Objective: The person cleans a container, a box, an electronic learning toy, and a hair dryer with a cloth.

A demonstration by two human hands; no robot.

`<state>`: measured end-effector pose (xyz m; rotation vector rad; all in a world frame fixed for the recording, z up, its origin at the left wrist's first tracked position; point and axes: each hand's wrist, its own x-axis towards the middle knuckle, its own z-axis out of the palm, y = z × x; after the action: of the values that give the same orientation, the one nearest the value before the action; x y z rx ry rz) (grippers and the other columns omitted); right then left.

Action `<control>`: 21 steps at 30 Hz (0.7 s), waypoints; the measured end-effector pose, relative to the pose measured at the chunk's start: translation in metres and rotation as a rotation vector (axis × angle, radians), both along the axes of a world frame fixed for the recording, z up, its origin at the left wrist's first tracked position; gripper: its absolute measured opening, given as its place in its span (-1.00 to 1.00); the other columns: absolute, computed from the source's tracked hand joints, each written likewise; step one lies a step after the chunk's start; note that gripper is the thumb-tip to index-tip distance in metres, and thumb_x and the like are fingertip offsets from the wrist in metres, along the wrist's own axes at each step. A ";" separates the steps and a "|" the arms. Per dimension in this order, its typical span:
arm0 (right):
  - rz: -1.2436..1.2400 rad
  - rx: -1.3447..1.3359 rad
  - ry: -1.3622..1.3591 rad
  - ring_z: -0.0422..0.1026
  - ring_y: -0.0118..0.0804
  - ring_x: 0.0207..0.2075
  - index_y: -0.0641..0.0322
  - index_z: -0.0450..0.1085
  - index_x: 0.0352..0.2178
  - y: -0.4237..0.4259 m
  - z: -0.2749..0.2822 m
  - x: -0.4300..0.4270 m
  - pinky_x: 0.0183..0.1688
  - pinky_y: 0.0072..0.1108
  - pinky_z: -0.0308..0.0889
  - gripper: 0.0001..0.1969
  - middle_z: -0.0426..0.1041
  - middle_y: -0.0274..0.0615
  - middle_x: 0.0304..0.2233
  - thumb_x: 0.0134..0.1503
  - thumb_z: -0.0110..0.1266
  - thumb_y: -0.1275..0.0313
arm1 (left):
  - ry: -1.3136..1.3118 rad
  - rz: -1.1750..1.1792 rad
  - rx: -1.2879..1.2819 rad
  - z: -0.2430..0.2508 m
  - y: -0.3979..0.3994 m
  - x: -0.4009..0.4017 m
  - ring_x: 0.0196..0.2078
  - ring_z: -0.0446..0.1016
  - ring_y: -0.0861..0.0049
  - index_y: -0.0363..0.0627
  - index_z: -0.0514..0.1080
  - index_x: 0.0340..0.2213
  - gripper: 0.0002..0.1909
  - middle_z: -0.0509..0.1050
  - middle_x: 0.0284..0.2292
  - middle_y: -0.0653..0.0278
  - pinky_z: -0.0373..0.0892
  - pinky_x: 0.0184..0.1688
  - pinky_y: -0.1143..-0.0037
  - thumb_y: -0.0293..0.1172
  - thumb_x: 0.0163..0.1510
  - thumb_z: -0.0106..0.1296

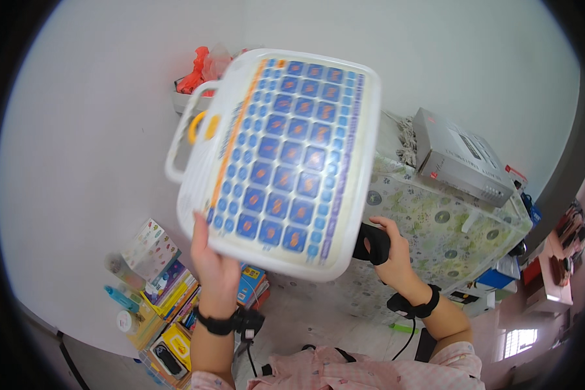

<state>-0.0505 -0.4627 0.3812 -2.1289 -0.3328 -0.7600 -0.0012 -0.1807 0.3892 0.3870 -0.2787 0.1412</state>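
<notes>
My left hand [215, 265] grips the lower left corner of a white plastic carry-case board [273, 263], thumb on its front face. The board is raised and tilted, with its looped handle [176, 146] and a yellow latch [212, 127] on the left side. Rows of blue printed squares bearing characters cover its face, blurred. Beside the board's lower right edge, my right hand [395, 253] has its fingers around a black object with an opening [373, 243]. The board partly hides that object, so its kind is unclear.
A cloth-covered cabinet [409, 214] carries a grey box [463, 158] on the right. Books [175, 292], a white jar [126, 321] and a yellow pack [178, 345] fill a shelf at lower left. Behind the board, a red plastic bag [195, 73] rests in a white holder.
</notes>
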 end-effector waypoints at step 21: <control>-0.333 -0.621 -0.247 0.07 0.31 0.09 0.20 0.36 -0.36 0.022 0.061 0.132 0.04 0.03 -0.02 -0.65 0.01 0.14 0.12 -0.32 0.12 0.58 | 0.182 -0.105 0.214 0.075 -0.077 0.252 -0.07 0.40 0.47 -0.28 0.16 0.01 -0.47 0.35 -0.07 0.16 0.38 -0.10 0.47 -0.10 0.16 -0.13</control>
<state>0.0815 -0.4402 0.4424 -2.7175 -0.3845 -1.2420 0.2508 -0.2580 0.4639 0.5928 -0.1344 -0.0283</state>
